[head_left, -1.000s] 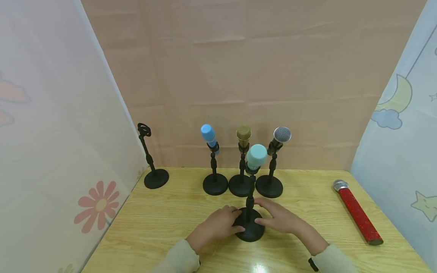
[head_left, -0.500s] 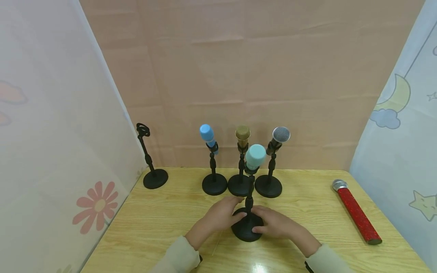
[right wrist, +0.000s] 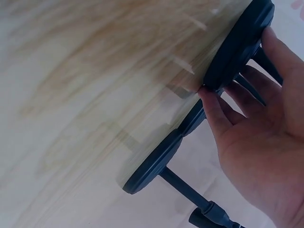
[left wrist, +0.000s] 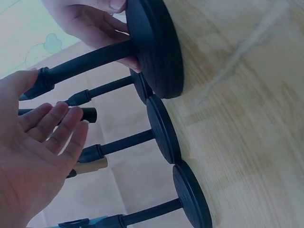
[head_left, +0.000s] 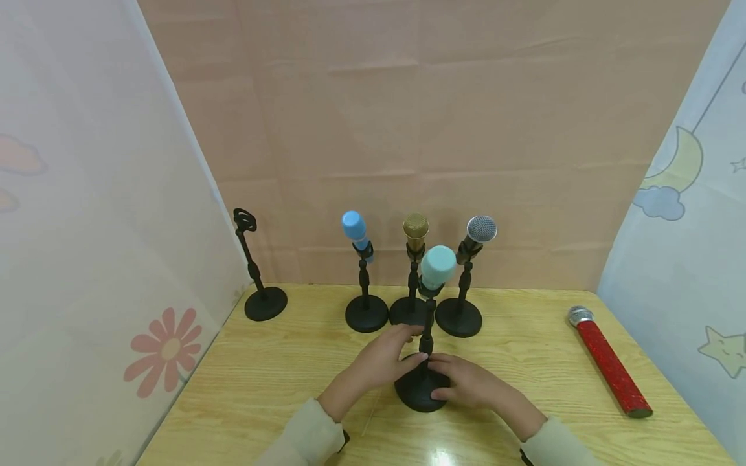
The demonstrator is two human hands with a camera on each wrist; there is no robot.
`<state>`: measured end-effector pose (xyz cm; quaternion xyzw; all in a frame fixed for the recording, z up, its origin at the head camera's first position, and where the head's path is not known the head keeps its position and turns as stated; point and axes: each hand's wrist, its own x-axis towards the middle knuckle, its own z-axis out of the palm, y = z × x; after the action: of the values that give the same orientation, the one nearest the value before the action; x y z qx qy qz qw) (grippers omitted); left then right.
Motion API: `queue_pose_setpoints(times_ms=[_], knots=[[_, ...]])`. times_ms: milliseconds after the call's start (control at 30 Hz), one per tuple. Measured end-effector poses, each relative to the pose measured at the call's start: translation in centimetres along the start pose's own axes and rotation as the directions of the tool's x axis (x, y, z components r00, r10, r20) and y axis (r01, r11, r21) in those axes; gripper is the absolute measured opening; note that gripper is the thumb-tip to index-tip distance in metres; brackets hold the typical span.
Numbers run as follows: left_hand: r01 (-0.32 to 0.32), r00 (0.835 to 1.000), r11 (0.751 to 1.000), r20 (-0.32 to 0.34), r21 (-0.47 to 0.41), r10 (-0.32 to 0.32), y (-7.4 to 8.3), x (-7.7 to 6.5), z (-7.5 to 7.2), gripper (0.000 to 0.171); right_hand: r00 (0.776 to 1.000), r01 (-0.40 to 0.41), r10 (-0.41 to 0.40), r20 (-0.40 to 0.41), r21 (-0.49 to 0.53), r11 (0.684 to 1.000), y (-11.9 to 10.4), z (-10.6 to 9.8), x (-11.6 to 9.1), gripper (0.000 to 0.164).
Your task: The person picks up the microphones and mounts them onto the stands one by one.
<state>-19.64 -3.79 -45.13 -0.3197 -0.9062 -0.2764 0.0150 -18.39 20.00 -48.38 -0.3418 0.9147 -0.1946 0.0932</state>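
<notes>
A black microphone stand (head_left: 422, 387) with a mint-green microphone (head_left: 438, 266) in its clip stands at the front middle, nearest to me. My right hand (head_left: 469, 383) grips the rim of its round base, thumb on top and fingers at the far side, as the right wrist view shows. My left hand (head_left: 381, 356) is beside the pole; its thumb (left wrist: 23, 80) is at the pole's collar while the other fingers stay loosely extended. Behind stand three more stands, holding a blue microphone (head_left: 354, 226), a gold microphone (head_left: 416, 228) and a silver-headed microphone (head_left: 481, 230).
A stand with a bare clip (head_left: 265, 304) is at the back left of the wooden table (head_left: 245, 401). A red microphone (head_left: 612, 369) with a silver head lies at the right. A brown backdrop (head_left: 419, 129) closes off the back, with pale patterned sheets at both sides.
My left hand has moved from the base's left edge up and forward to the pole. My right hand has come closer and taken hold of the base, which has shifted slightly left.
</notes>
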Motion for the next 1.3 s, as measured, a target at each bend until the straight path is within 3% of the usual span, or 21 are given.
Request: queue_pose_setpoints(times_ms=[333,567,867,1133,1300], knots=[[-0.059,0.998,0.996,0.010,-0.067,0.060,0.8,0.3,-0.5,0.050,1.000,-0.023,0.023,0.009,-0.032,0.999,-0.5,0.3,0.1,0.057],[-0.039,0.999,0.993,0.031,-0.109,0.043,0.8,0.5,-0.4,0.048,0.999,-0.043,0.044,0.013,-0.059,0.997,-0.8,0.5,0.0,0.057],[-0.115,0.993,0.971,-0.033,-0.210,0.110,0.8,0.9,-0.2,0.035,0.999,-0.046,0.047,0.012,-0.064,0.997,-1.0,0.5,-0.3,0.056],[-0.079,0.995,0.969,-0.077,-0.235,0.063,1.2,0.9,0.1,0.028,0.998,-0.052,0.053,0.023,-0.063,0.997,-1.2,0.4,-0.3,0.059],[-0.045,0.989,0.979,-0.150,-0.198,0.015,1.4,0.9,0.4,0.022,0.998,-0.054,0.056,0.027,-0.066,0.996,-1.2,0.4,-0.2,0.059]])
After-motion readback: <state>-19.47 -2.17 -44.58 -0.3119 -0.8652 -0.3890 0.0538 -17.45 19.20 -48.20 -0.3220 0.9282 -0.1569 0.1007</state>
